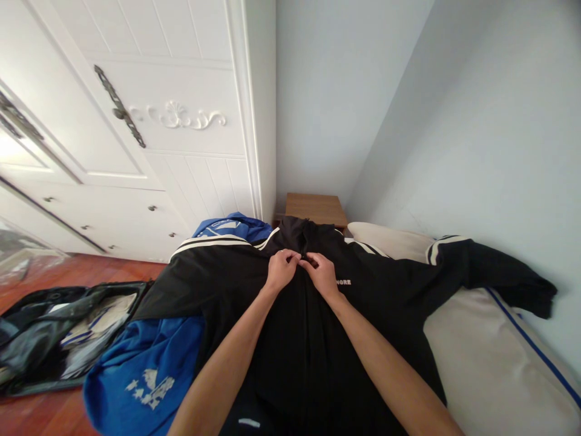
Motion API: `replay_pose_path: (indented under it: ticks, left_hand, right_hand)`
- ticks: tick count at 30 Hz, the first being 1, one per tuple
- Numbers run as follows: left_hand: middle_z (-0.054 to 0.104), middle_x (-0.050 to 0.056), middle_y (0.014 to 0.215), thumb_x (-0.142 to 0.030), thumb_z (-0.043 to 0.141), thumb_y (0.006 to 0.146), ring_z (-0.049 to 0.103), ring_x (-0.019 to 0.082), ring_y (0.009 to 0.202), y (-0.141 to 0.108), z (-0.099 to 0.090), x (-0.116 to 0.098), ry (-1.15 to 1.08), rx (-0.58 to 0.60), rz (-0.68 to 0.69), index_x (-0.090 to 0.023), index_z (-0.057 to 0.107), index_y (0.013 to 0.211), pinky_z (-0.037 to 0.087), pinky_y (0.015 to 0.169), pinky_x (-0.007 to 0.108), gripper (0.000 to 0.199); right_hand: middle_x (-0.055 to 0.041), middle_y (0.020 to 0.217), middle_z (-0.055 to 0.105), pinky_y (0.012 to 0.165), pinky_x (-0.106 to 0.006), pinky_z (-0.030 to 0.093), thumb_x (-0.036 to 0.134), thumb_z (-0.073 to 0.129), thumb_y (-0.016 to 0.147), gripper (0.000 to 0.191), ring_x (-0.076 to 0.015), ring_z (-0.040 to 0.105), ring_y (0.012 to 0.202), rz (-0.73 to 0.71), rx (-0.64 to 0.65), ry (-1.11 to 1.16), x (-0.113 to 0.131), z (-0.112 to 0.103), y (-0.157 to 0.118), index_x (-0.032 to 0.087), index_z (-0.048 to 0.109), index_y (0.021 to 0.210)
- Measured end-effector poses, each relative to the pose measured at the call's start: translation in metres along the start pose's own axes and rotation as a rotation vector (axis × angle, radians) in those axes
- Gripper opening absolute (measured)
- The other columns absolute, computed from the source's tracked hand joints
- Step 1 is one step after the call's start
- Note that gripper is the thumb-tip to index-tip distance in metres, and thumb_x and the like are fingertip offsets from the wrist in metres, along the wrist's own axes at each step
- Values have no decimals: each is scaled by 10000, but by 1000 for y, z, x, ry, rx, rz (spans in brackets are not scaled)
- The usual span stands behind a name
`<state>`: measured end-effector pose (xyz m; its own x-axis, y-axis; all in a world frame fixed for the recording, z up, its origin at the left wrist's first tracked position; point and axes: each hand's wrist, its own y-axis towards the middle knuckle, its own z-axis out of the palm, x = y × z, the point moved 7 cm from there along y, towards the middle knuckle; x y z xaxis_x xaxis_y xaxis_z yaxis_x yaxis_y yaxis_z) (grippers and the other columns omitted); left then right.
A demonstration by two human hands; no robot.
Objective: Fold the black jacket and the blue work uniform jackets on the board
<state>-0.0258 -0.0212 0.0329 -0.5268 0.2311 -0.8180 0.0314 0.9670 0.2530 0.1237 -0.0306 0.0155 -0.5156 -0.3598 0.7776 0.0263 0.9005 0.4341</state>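
Note:
A black jacket (376, 309) with white stripes along its sleeves lies spread out in front of me, with small white lettering on the chest. My left hand (282, 268) and my right hand (319, 271) meet at the upper front, just below the collar (295, 229). Both sets of fingers are pinched at the jacket's front zipper (305, 321), the left fingertips almost touching the right. The zipper pull itself is too small to make out between them. One sleeve stretches to the left, the other (499, 272) out to the right.
Blue printed clothing (140, 369) lies under the jacket's left side. An open suitcase (109, 327) with clothes stands on the red wooden floor (49, 418). A white wardrobe (195, 79), a wooden nightstand (315, 207) and a beige pillow (385, 239) surround the far end.

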Motion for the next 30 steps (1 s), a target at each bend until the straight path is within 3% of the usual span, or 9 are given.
replay_pose_path:
  ticks: [7,13,19,30]
  left_hand:
    - [726,24,850,-205,593,876,641,175,831,1,1,1,21,10,17,-197,713,795,462,787,290,146]
    - [700,36,850,-170,576,883,602,194,852,0,2,-5,169,-30,146,-199,694,787,456,823,322,155]
    - [703,30,851,-156,580,874,604,192,838,-2,4,-7,151,-29,186,-206,683,787,462,814,330,144]
    - [663,45,854,-153,534,889,579,202,861,-3,-12,-20,175,-65,313,-198,637,815,463,838,357,134]
  right_hand:
    - [-56,844,669,673,-298,477,393,591,895,239,-175,585,684,-54,59,-70,5,2,2,180,692,932]
    - [-50,831,645,687,-285,468,322,558,893,190,-173,570,695,-74,95,-148,6,4,2,182,679,936]
    - [-46,831,637,676,-277,450,286,563,877,151,-178,572,710,-71,107,-246,6,7,2,184,665,919]
    - [-61,865,656,699,-281,454,254,531,898,169,-185,594,735,-122,71,-271,7,7,0,177,663,969]
